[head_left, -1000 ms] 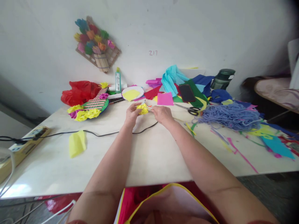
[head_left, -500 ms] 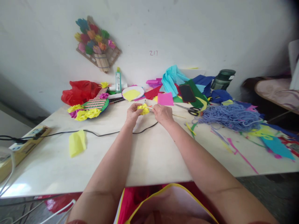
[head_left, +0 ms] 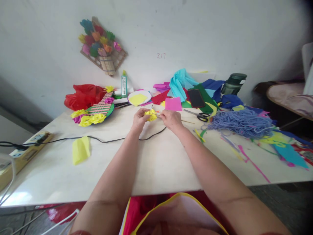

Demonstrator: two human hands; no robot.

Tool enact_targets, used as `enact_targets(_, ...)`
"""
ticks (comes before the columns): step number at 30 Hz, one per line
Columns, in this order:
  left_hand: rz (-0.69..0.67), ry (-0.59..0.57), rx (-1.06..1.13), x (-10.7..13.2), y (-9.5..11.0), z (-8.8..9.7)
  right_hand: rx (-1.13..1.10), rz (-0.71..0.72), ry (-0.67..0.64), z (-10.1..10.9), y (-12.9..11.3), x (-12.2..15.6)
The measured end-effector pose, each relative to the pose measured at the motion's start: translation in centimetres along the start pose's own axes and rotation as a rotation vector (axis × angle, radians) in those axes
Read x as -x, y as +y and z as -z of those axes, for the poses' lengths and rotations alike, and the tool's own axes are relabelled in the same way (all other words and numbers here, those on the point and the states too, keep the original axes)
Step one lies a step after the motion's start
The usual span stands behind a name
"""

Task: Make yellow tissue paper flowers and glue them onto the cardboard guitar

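Yellow sheet [head_left: 81, 150] near left on bench [head_left: 158, 169], then black cable [head_left: 105, 142]. Past that, my left hand [head_left: 139, 120] pinches crumpled yellow paper [head_left: 151, 115], between both hands; my right hand [head_left: 171, 120] pinches a thin stick [head_left: 188, 121], end poking out rightward. Pink square [head_left: 173, 103] behind.

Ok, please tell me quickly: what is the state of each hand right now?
Left hand: closed, pinching crumpled yellow paper.
Right hand: closed, holding a thin stick.
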State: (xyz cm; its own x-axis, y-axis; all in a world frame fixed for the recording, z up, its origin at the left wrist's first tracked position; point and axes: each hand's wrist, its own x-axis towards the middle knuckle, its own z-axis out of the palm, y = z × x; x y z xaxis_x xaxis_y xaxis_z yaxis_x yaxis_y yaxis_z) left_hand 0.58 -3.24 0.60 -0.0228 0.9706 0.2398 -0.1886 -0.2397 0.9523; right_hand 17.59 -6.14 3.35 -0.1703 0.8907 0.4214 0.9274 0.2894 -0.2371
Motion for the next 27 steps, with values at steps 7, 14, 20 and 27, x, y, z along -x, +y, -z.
enact_targets(7, -0.028, 0.002, -0.024, -0.13, -0.18, -0.04, 0.033, 0.018, -0.011, 0.14, -0.50, 0.16)
enact_targets(14, 0.013, -0.014, 0.009, 0.02, 0.15, -0.03, -0.098, -0.024, -0.038, -0.23, 0.05, -0.19)
enact_targets(20, 0.000, -0.034, 0.000, 0.13, 0.17, -0.23, -0.016, -0.021, 0.047, -0.22, -0.29, 0.00)
enact_targets(27, -0.020, 0.003, 0.001, 0.14, -0.06, -0.32, 0.003, -0.002, -0.039, 0.35, -0.64, 0.11)
